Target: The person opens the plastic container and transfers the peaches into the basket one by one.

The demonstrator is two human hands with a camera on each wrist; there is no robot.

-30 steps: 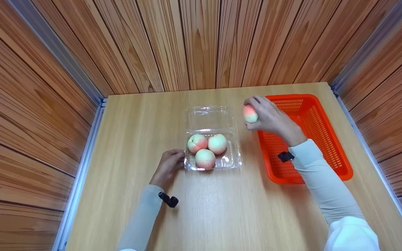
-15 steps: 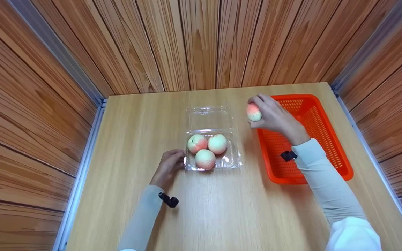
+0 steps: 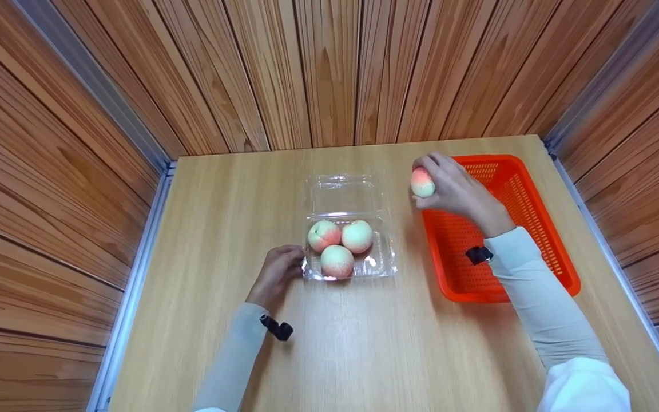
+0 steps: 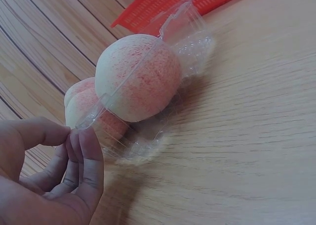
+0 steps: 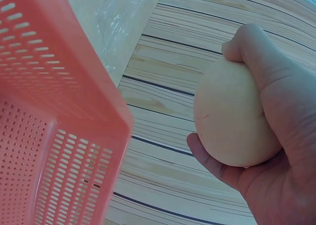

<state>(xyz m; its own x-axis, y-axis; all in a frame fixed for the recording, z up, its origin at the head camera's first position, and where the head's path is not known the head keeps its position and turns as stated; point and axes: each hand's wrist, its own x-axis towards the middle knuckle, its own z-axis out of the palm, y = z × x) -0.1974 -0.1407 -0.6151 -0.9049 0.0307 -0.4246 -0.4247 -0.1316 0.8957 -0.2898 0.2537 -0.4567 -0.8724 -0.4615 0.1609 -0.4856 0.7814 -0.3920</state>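
Note:
Three pale peaches with pink blush, one of them the front peach [image 3: 337, 262], sit in the base of a clear plastic clamshell box [image 3: 384, 252], whose lid [image 3: 342, 193] lies folded back. My left hand [image 3: 278, 270] pinches the box's left rim between thumb and fingers, as the left wrist view shows closely. In my right hand [image 3: 458, 194] another peach [image 3: 423, 182] is gripped, fingers and thumb curled round it. That hand is raised over the far left edge of the orange-red basket [image 3: 445, 280].
The perforated basket stands right of the box; the part of it in view holds nothing. Wood-grain panels [image 3: 329, 74] rise behind and at both sides of the wooden table [image 3: 226, 200], with metal rails along the edges.
My right hand has moved a little to the right with its peach, further over the basket's edge. The left hand and the box stay where they were.

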